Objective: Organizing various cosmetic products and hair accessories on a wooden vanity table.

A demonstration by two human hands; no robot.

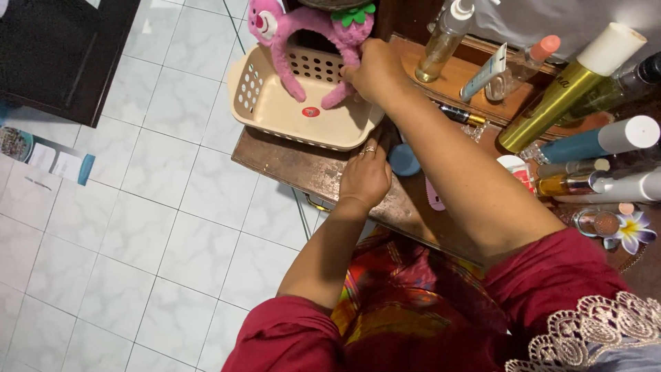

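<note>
Left hand [365, 178] at 12 o'clock of torso, palm down, fingers pointing to 12, ring on one finger. Left forearm runs from 7 o'clock, bare. Right hand [373, 69] farther out toward 12, fingers curled shut in pinch. Right arm stretches from 4 o'clock, red sleeves at both upper arms.

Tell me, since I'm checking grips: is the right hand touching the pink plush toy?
Touching. The head view shows the right hand closed on the pink plush toy at its leg, over the cream plastic basket.
</note>
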